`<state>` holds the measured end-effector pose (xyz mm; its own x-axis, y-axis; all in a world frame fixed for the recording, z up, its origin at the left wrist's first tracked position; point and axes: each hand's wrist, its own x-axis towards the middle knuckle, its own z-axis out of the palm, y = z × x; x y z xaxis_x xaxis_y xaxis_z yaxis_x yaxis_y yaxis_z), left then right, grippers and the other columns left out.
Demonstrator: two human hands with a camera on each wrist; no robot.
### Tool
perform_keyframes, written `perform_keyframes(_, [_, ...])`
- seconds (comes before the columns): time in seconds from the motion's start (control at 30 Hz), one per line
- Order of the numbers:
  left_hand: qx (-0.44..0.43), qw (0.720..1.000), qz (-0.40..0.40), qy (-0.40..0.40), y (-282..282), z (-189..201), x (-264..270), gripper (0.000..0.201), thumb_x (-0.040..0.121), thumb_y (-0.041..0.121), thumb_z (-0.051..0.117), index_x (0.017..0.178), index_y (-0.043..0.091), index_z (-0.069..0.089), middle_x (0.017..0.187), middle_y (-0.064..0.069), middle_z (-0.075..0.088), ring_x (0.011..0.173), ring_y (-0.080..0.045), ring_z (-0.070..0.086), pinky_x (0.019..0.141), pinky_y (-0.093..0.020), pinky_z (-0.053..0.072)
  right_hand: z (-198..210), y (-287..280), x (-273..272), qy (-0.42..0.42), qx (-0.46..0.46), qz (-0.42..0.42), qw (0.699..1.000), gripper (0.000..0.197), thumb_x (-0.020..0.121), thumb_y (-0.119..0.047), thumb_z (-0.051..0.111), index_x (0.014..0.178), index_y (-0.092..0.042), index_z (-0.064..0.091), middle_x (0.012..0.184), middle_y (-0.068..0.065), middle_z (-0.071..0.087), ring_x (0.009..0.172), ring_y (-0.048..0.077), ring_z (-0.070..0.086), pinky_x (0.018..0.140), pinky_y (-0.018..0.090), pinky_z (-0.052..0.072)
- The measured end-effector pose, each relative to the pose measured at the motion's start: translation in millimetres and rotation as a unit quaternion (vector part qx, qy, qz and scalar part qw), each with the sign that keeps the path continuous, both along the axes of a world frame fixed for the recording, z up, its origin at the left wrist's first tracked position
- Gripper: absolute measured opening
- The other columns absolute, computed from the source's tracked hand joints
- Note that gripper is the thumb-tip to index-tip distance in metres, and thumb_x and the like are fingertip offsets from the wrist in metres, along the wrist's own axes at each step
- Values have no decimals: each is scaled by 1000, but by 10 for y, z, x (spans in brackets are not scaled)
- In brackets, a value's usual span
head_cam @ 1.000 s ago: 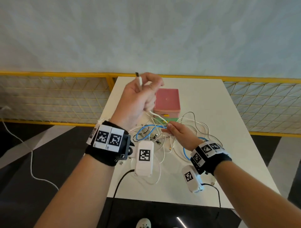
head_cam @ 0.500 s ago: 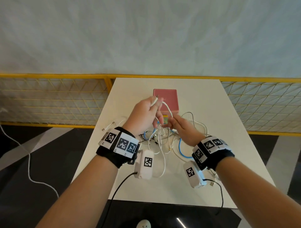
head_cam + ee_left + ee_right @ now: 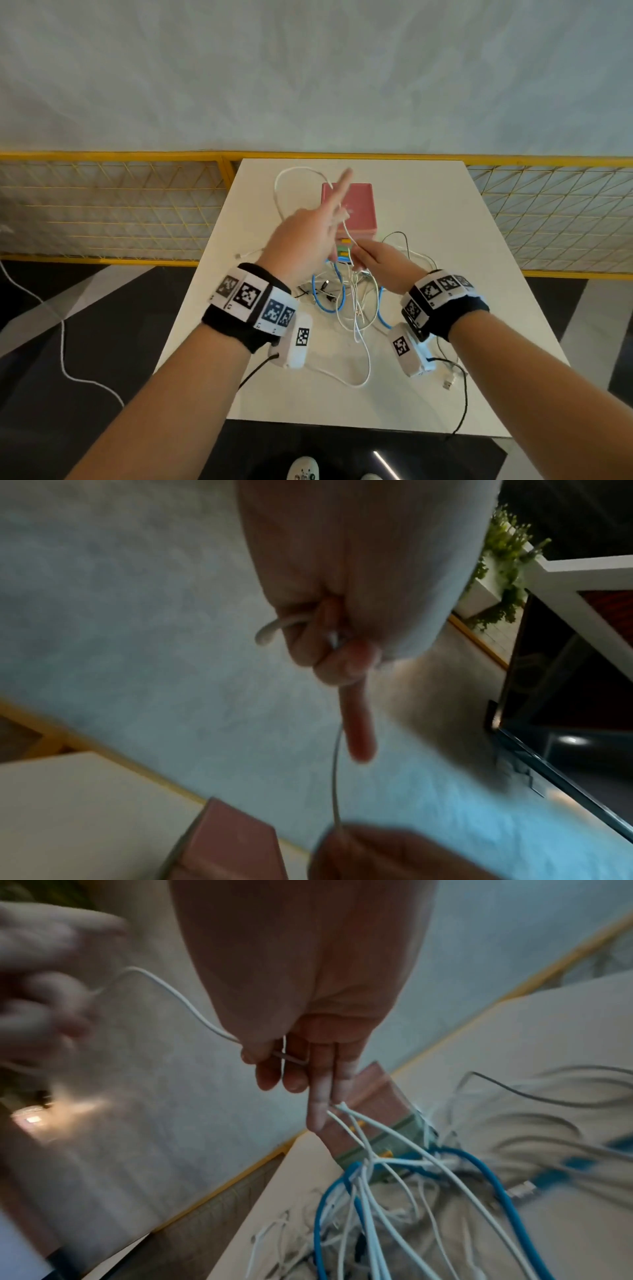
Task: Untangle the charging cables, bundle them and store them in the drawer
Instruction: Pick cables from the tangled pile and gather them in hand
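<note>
While both hands (image 3: 308, 240) (image 3: 380, 263) pinch a white cable (image 3: 298, 171), tangled cables (image 3: 349, 301) front the pink box (image 3: 356, 205).

Both bare forearms are wearing black wristbands (image 3: 246, 322) behind the fingers, carrying white tags with black square markers; white camera pods (image 3: 296, 342) are trailing black cables.

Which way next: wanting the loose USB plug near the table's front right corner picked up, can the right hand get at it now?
Probably not yet: the right hand is pinching white cable strands. The USB plug itself lies uncovered.
</note>
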<state>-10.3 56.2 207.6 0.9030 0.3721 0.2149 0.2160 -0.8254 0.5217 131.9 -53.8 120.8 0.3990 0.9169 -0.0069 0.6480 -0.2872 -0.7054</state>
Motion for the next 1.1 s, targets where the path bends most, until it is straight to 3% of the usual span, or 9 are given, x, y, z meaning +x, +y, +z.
perform_keyframes(0.1, [-44,989,-25,142,-13,-214,152,43,104,33,36,147,25,31,78,-7,73,43,-11,57,51,-30,51,218,33,-30,-51,43,22,998,26,101,-18,38,89,-8,57,80,0,58,71,15,51,66,17,37])
perform_keyframes(0.2, [-64,991,-26,114,67,-291,171,30,104,37,36,108,14,55,64,-10,69,39,-11,54,52,-27,44,275,29,3,-63,83,24,994,25,100,-20,40,97,-5,59,87,4,61,79,17,55,75,24,42])
perform_keyframes(0.37, [-111,987,37,-106,200,35,141,20,103,31,40,111,21,55,55,2,56,45,-10,50,51,-20,41,-78,-27,60,48,73,-28,996,28,102,-22,33,76,-29,43,76,-7,54,89,27,67,86,45,49])
perform_keyframes(0.47, [-181,959,85,-202,339,178,112,33,103,37,39,103,8,54,54,3,52,37,-5,44,46,-26,34,-258,-54,44,62,53,-39,996,27,102,-20,31,79,-27,42,79,-3,55,91,23,67,83,34,46])
perform_keyframes(0.57, [-156,964,121,-178,363,170,26,22,105,29,36,111,20,55,62,-2,65,31,-5,43,44,-31,38,-204,-21,31,49,40,-44,997,28,103,-21,31,78,-30,42,79,-9,55,90,19,64,76,21,39])
perform_keyframes(0.7, [-68,993,53,-85,234,62,-6,58,102,16,40,150,42,21,86,2,75,60,-7,68,58,-23,53,-90,36,65,-15,37,7,999,20,102,-23,33,89,-24,48,83,5,58,76,17,54,69,22,40])
perform_keyframes(0.83, [-74,991,0,115,132,-225,156,28,103,38,38,116,23,58,62,-2,69,36,-4,50,45,-21,42,65,101,37,-65,93,33,993,20,101,-19,38,94,-13,57,80,-6,51,73,9,48,68,19,37])
perform_keyframes(0.93, [-84,991,2,102,138,-302,177,33,103,37,38,81,21,56,62,-4,71,38,-16,53,49,-26,47,104,108,40,-79,102,10,992,22,100,-19,40,96,-6,57,86,0,55,78,11,52,71,19,40])
perform_keyframes(1.1, [-33,997,59,-37,170,51,141,29,101,38,45,112,17,61,78,9,75,42,-14,57,61,-26,53,-181,118,75,-3,39,-52,998,21,100,-10,36,83,-15,48,75,0,52,69,18,50,70,27,41])
